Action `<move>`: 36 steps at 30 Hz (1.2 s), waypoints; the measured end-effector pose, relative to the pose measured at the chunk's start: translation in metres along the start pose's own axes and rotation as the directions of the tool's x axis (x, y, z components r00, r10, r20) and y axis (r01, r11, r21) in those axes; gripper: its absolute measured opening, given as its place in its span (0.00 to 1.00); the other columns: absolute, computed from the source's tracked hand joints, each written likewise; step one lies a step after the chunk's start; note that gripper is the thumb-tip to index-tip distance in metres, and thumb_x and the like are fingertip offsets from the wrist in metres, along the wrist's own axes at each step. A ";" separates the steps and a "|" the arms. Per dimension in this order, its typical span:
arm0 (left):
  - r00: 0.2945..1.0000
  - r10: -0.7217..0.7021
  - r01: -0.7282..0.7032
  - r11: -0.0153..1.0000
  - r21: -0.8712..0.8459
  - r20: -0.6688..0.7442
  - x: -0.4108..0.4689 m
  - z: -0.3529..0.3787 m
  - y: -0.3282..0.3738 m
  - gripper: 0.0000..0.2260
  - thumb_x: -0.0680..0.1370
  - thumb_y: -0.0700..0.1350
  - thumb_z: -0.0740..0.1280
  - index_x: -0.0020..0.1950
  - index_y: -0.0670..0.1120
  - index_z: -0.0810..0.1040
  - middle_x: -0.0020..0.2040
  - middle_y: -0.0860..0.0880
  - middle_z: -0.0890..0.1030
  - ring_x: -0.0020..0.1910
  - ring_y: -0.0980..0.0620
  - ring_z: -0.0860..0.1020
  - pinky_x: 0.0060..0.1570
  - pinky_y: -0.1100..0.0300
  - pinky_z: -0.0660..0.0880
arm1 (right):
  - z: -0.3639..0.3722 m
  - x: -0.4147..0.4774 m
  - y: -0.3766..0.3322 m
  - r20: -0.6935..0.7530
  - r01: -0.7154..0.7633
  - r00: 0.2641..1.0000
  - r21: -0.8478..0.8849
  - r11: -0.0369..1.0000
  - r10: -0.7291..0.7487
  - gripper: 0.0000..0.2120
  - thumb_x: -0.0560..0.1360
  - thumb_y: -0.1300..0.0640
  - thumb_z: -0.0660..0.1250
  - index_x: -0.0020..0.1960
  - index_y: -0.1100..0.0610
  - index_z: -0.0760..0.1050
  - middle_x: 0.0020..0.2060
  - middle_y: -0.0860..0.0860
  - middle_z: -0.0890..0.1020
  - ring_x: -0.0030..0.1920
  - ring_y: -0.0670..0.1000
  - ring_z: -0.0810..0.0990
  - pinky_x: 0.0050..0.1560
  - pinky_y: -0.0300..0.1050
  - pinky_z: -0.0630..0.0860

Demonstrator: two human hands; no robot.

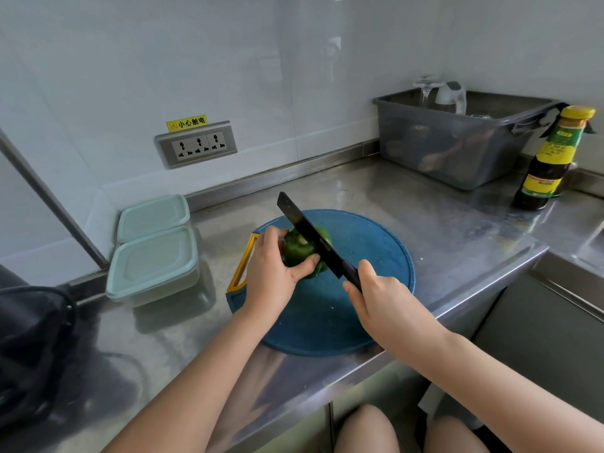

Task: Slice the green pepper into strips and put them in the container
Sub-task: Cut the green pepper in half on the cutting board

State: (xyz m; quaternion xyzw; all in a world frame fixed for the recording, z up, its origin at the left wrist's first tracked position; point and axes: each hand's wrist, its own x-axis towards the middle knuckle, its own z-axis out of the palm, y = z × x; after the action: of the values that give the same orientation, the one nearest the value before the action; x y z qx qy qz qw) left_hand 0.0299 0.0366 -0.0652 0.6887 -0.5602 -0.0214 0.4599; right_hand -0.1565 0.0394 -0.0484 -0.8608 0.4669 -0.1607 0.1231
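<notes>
Head view: the left grip [273, 273] curls round the green pepper [295, 248], thumb on its near side, steadying it on the round blue cutting board [372, 250]. The right grip [380, 297] clasps the black knife [310, 235] by its handle, with the blade lying across the pepper's top. Left of the board, a lidded container [153, 266] sits on the steel desk [425, 210].

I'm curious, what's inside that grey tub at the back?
An upside-down glass and a white jug-like thing stick up out of the grey tub. Its dark walls hide whatever lies lower; only blurry shapes show.
</notes>
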 end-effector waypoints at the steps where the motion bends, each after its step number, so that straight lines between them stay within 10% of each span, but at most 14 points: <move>1: 1.000 0.005 -0.005 1.000 0.007 -0.004 0.000 0.000 0.001 0.24 0.68 0.53 0.75 0.55 0.43 0.71 0.54 0.46 0.76 0.50 0.53 0.74 0.36 0.76 0.67 | 0.000 0.000 0.001 -0.002 0.002 1.000 0.004 1.000 -0.002 0.12 0.81 0.47 0.51 0.47 0.55 0.58 0.27 0.49 0.68 0.25 0.51 0.67 0.24 0.42 0.62; 20: 1.000 0.001 0.000 1.000 0.011 -0.021 0.000 -0.001 0.000 0.22 0.70 0.53 0.73 0.55 0.41 0.71 0.50 0.50 0.73 0.48 0.55 0.71 0.37 0.79 0.66 | -0.005 0.006 -0.004 0.026 0.017 1.000 -0.041 0.999 -0.016 0.11 0.81 0.47 0.51 0.47 0.55 0.58 0.27 0.50 0.68 0.25 0.51 0.67 0.24 0.43 0.62; 36: 0.945 -0.309 0.316 0.947 -0.052 0.108 0.038 -0.003 -0.013 0.21 0.78 0.57 0.62 0.56 0.40 0.75 0.47 0.46 0.78 0.45 0.50 0.75 0.38 0.61 0.66 | 0.007 0.033 -0.038 0.046 -0.103 0.994 0.069 0.992 0.100 0.10 0.82 0.51 0.51 0.47 0.57 0.58 0.29 0.51 0.67 0.27 0.50 0.66 0.25 0.44 0.60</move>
State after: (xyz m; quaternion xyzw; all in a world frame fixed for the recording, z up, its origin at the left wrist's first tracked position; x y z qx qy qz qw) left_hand 0.0552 0.0078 -0.0536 0.7507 -0.4649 -0.1471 0.4458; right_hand -0.1081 0.0324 -0.0362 -0.8342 0.5015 -0.1524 0.1715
